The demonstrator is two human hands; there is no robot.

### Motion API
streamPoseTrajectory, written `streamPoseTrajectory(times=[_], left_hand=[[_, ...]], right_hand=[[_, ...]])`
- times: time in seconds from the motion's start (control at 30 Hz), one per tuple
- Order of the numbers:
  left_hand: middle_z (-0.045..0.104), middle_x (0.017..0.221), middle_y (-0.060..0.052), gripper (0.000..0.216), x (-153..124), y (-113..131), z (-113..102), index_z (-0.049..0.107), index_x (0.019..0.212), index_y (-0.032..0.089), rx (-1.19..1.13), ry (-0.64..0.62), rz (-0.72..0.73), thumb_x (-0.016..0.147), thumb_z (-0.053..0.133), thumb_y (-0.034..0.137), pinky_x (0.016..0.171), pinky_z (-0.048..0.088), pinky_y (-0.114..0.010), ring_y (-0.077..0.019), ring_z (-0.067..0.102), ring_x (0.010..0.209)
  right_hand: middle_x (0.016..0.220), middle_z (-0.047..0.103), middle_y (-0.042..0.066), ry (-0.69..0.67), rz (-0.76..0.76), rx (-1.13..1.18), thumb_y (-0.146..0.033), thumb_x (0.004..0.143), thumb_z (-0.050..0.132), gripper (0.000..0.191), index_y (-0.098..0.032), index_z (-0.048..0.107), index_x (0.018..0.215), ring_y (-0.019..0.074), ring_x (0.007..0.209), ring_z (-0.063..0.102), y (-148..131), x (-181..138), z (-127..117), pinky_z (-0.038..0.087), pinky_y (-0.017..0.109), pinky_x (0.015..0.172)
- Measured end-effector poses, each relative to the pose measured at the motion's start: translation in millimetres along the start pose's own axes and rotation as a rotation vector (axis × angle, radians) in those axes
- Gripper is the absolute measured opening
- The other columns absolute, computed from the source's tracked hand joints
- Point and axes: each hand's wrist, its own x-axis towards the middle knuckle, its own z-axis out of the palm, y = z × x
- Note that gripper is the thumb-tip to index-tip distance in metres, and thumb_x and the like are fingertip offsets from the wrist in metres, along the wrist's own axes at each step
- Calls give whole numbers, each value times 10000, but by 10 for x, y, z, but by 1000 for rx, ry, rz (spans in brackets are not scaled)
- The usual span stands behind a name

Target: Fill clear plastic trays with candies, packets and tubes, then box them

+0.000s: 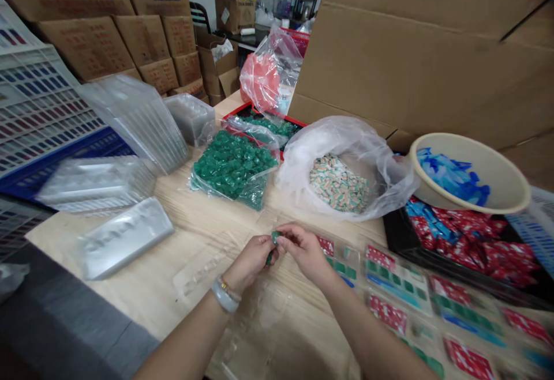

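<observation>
My left hand, with a pale bangle at the wrist, is closed on small green pieces that look glossy. The fingers of my right hand pinch a small green piece where the two hands meet; its kind is too small to make out. Under and beside my hands lie clear plastic trays. Right of my right hand, filled trays hold red packets, green pieces and blue items. A clear bag of green pieces sits beyond my hands.
A plastic bag of small printed pieces stands behind my hands. At right, a cream bowl of blue items rests over a black tray of red and blue packets. Stacked clear trays occupy the left, near white crates and cardboard boxes.
</observation>
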Motion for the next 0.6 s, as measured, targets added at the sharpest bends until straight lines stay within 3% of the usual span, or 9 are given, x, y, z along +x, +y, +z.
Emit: streamPoseTrajectory(times=[0.07, 0.17, 0.3, 0.4, 0.6], left_hand=[[391, 470, 54, 343, 59, 40, -38, 507, 638, 148, 22, 75, 21, 688, 463, 484, 360, 196, -182, -59, 309, 389], [459, 580, 39, 283, 148, 46, -122, 545, 771, 138, -8, 189, 96, 665, 515, 398, 397, 290, -181, -67, 392, 449], [538, 718, 18, 264, 266, -65, -201, 546, 843, 139, 9, 224, 125, 580, 533, 160, 492, 373, -189, -65, 461, 506], [552, 671, 17, 263, 319, -131, -215, 562, 850, 135, 97, 211, 99, 590, 519, 141, 500, 370, -200, -79, 469, 503], [543, 575, 21, 248, 289, -73, -220, 598, 852, 132, 173, 149, 78, 612, 539, 161, 498, 349, -204, -100, 466, 512]], right_hand=[[750, 585, 26, 58, -35, -113, -286, 743, 534, 162, -189, 593, 860, 141, 676, 534, 25, 183, -48, 422, 267, 637], [824, 592, 67, 121, -71, -513, -216, 763, 509, 152, -161, 599, 872, 160, 748, 547, 60, 505, -109, 414, 275, 691], [846, 591, 116, -56, 6, -1068, -179, 786, 491, 134, -132, 614, 809, 173, 727, 561, 118, 788, -85, 397, 261, 642], [829, 597, 123, -148, -16, -1195, -221, 813, 471, 166, -132, 611, 805, 180, 712, 571, 138, 855, -16, 391, 257, 606], [794, 610, 135, -120, 32, -1192, -299, 799, 502, 210, -124, 616, 783, 188, 671, 572, 169, 922, 10, 384, 264, 574]])
